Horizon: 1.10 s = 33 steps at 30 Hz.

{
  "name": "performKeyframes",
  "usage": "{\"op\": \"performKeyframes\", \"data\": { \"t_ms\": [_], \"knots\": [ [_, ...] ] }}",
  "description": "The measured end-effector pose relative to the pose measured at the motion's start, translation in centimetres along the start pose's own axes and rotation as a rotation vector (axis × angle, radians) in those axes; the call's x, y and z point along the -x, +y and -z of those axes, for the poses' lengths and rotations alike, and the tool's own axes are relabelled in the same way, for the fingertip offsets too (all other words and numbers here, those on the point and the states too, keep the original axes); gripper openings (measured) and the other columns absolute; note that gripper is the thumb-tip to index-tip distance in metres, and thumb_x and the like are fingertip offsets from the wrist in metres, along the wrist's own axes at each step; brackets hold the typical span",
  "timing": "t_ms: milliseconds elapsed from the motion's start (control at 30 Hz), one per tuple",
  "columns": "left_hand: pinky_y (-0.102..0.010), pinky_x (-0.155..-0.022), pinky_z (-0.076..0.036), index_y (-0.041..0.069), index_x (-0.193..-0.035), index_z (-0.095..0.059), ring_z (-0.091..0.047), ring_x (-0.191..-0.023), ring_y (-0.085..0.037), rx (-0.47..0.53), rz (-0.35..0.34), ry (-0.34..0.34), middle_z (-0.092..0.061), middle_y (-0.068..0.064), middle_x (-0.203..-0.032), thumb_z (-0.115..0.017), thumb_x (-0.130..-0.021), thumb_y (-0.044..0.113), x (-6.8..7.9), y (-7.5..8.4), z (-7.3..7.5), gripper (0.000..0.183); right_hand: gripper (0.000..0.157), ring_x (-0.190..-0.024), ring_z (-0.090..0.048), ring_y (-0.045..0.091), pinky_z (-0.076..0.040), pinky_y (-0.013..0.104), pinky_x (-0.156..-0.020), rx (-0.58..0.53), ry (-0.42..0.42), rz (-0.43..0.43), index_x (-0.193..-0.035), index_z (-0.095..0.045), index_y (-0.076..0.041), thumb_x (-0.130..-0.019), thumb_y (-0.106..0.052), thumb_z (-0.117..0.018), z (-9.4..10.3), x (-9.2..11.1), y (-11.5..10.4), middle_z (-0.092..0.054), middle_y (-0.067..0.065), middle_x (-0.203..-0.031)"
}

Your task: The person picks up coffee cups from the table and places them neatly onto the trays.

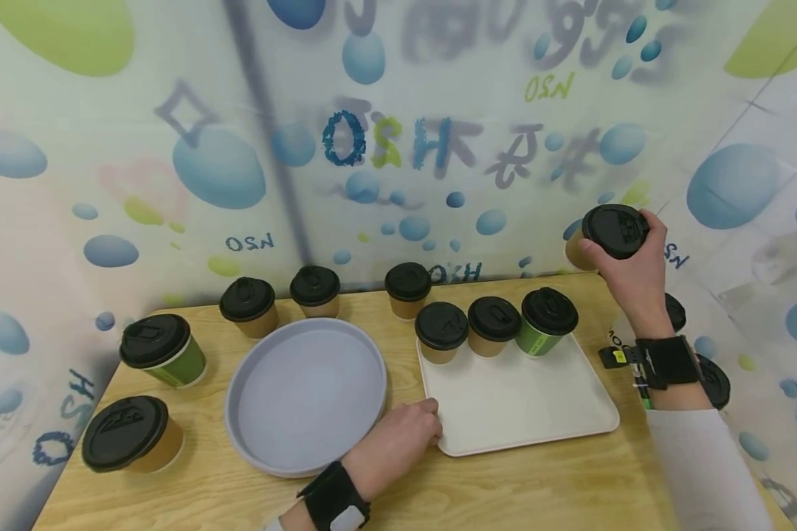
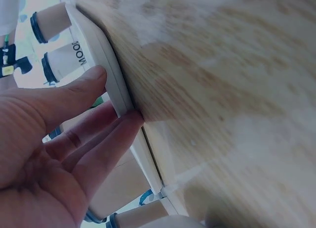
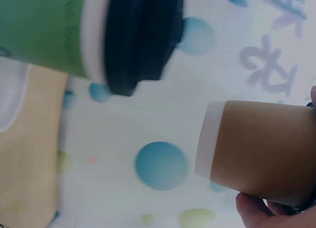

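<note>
My right grip (image 1: 637, 276) is spread about as wide as a lid and curled round the top of a brown cup (image 1: 614, 232), thumb on one side, fingers on the other. The cup is up in the air beyond the far right corner of the white tray (image 1: 525, 405), near the patterned wall (image 1: 412, 214). It looks like paper, so I expect it light and a little soft; too much squeeze could buckle the side. The black plastic lid is probably smooth and might pop loose – the surest hold is the brown side just under it.

My left grip (image 1: 398, 446) is nearly closed, pinching the tray's left edge between thumb and fingertips. The tray looks stiff and thin, easy to steady there.

Along the tray's far side stand two more brown-sided cups (image 1: 442, 333) and a green cup (image 1: 547, 321); the green one is nearest my raised cup and the likeliest to be knocked. A round tray (image 1: 305, 391) sits left on the tabletop (image 1: 478, 494), with other lidded cups (image 1: 248, 306) beside and behind it – and my right wrist partly hides two black lids (image 1: 715, 381).
</note>
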State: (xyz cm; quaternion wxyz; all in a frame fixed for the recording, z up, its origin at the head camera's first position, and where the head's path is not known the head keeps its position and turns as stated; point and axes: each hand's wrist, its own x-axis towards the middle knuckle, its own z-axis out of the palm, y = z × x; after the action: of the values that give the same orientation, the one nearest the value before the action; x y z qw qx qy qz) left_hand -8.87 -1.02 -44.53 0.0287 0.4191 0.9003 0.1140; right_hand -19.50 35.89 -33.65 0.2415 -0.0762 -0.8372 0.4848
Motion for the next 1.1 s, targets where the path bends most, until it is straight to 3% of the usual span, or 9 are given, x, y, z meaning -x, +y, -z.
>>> {"op": "performKeyframes", "data": {
  "t_ms": [333,567,833,933,1033,1100],
  "knots": [
    [-0.016,-0.059,-0.043,0.020,-0.088,-0.083,-0.048,-0.068,0.003,-0.037,-0.010,0.005,-0.058,0.006,-0.084,-0.076,-0.090,0.006,-0.4,0.0,-0.4,0.015,0.092,-0.150,-0.029,0.033,-0.024,0.053,-0.121,-0.027,-0.032,0.095,-0.164,-0.018,-0.025,-0.092,-0.030,-0.076,0.8,3.7,-2.5,-0.023,0.010,-0.166],
    [-0.016,-0.059,-0.045,0.020,-0.089,-0.083,-0.051,-0.069,0.002,-0.055,-0.007,0.007,-0.060,0.005,-0.085,-0.076,-0.089,0.003,-0.3,0.1,-0.3,0.018,0.090,-0.143,-0.038,0.030,-0.037,0.020,-0.105,-0.059,-0.134,0.132,-0.164,-0.019,-0.024,-0.093,-0.016,-0.075,0.5,7.1,-3.7,-0.027,0.011,-0.162],
    [-0.015,-0.063,-0.048,0.018,-0.096,-0.083,-0.059,-0.075,0.001,-0.037,0.000,0.000,-0.064,0.005,-0.092,-0.076,-0.091,0.005,0.0,0.0,-0.6,0.016,0.091,-0.140,-0.039,0.038,-0.034,0.018,-0.099,-0.040,-0.302,0.174,-0.163,-0.025,-0.021,-0.090,-0.014,-0.078,-1.4,11.2,-3.5,-0.032,0.016,-0.159],
    [-0.016,-0.072,-0.052,0.019,-0.102,-0.082,-0.064,-0.086,-0.002,0.042,-0.008,-0.038,-0.067,0.003,-0.105,-0.075,-0.094,0.008,0.5,-0.4,-0.5,0.015,0.090,-0.137,-0.044,0.039,-0.039,0.031,-0.103,-0.017,-0.371,0.185,-0.162,-0.027,-0.020,-0.089,-0.015,-0.080,-2.4,12.3,-3.2,-0.038,0.018,-0.157],
    [-0.019,-0.085,-0.054,0.020,-0.113,-0.079,-0.066,-0.104,-0.005,0.127,-0.020,-0.101,-0.067,0.001,-0.124,-0.073,-0.098,0.012,1.3,-0.8,-0.1,0.019,0.093,-0.140,-0.043,0.044,-0.039,0.054,-0.107,0.031,-0.442,0.191,-0.162,-0.027,-0.020,-0.088,-0.023,-0.083,-3.5,13.3,-2.8,-0.039,0.022,-0.157],
    [-0.021,-0.091,-0.053,0.021,-0.122,-0.077,-0.065,-0.115,-0.007,0.124,-0.048,-0.133,-0.063,0.000,-0.136,-0.072,-0.099,0.013,1.9,-1.0,0.2,0.024,0.095,-0.141,-0.042,0.047,-0.037,0.066,-0.105,0.056,-0.483,0.196,-0.162,-0.028,-0.018,-0.086,-0.028,-0.084,-4.3,13.9,-2.3,-0.038,0.023,-0.158]
  ]
}}
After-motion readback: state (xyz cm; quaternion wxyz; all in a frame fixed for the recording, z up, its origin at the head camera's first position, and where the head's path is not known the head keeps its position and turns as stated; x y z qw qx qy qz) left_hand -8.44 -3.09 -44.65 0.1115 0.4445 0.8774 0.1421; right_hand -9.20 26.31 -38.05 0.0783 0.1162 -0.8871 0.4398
